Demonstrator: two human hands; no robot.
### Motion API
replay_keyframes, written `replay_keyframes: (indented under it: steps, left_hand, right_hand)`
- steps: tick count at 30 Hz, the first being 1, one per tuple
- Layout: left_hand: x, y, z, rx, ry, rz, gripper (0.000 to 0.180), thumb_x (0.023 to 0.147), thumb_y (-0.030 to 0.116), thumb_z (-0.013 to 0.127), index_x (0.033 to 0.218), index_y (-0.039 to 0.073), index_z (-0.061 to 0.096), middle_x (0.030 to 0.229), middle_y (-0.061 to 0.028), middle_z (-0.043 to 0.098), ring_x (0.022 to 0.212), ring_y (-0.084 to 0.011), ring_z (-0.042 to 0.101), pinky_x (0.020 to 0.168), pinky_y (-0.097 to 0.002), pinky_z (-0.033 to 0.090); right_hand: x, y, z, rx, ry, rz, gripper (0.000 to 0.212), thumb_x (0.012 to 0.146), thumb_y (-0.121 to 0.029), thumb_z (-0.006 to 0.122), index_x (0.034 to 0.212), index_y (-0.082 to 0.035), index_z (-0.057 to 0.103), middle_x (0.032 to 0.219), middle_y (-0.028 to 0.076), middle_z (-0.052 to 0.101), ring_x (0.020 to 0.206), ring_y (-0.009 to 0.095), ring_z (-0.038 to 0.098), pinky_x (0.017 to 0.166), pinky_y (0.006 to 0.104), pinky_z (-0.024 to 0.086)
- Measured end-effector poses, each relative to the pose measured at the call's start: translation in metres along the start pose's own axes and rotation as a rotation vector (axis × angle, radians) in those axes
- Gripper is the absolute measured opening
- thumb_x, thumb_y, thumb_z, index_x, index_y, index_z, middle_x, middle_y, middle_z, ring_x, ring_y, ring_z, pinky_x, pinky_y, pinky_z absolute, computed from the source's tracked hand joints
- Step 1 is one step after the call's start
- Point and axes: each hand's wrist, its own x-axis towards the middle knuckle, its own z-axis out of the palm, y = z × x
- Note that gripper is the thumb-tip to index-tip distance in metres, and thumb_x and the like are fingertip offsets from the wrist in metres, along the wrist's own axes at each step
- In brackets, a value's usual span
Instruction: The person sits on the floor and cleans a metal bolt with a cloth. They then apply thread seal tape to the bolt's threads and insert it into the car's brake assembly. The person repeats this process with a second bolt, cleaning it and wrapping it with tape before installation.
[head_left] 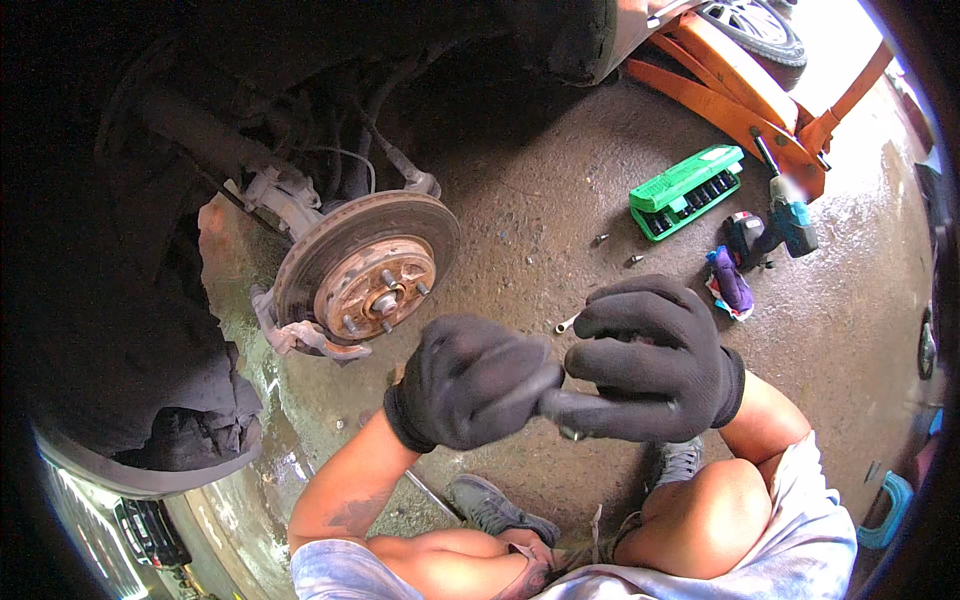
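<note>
Both my hands wear black knit gloves and meet in front of me, above the floor. My left hand is closed, its fingers slightly blurred and pressed toward the other hand's fingertips. My right hand is curled, with thumb and fingers drawn in. A small shiny metal piece shows under the right thumb; its kind is hidden by the gloves. Just past the hands, the ring-shaped end of a wrench shows, the rest covered by my right hand. To the left is a rusty brake disc with bare wheel studs.
An open green socket case lies on the floor at the right, near a cordless impact wrench and a purple packet. An orange floor jack and a wheel stand behind. The dark wheel arch overhangs at left.
</note>
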Motion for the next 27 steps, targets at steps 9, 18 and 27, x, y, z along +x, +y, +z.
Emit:
replay_keyframes:
  steps: [9, 18, 27]
  left_hand:
    - [0.023, 0.029, 0.001, -1.497, -0.209, -1.27, 0.028, 0.103, 0.031, 0.049, 0.093, 0.006, 0.056, 0.063, 0.0036, 0.041, 0.055, -0.008, 0.041, 0.051, -0.0247, 0.034]
    - [-0.002, 0.03, 0.025, -2.333, -0.027, -1.135, 0.036, 0.103, 0.038, 0.042, 0.083, 0.009, 0.05, 0.06, 0.0066, 0.033, 0.049, -0.0083, 0.032, 0.046, -0.0255, 0.031]
    - [0.007, 0.022, 0.042, -0.992, 0.023, -1.087, 0.034, 0.105, 0.025, 0.047, 0.129, 0.002, 0.051, 0.103, -0.0041, 0.058, 0.091, -0.0114, 0.054, 0.083, -0.0293, 0.047]
  right_hand:
    - [-0.017, 0.019, 0.014, 0.666, -0.065, 0.535, 0.019, 0.092, -0.018, 0.067, 0.1, -0.002, 0.068, 0.094, 0.014, 0.066, 0.088, 0.029, 0.064, 0.077, 0.0385, 0.05]
    - [-0.017, 0.018, 0.023, 0.896, -0.037, 0.583, 0.022, 0.094, -0.016, 0.062, 0.108, 0.0, 0.068, 0.099, 0.013, 0.067, 0.091, 0.026, 0.065, 0.081, 0.0363, 0.05]
    - [-0.025, 0.022, 0.028, 0.507, -0.018, 0.695, 0.018, 0.093, -0.015, 0.063, 0.099, 0.0, 0.071, 0.09, 0.014, 0.068, 0.08, 0.025, 0.065, 0.07, 0.0348, 0.05]
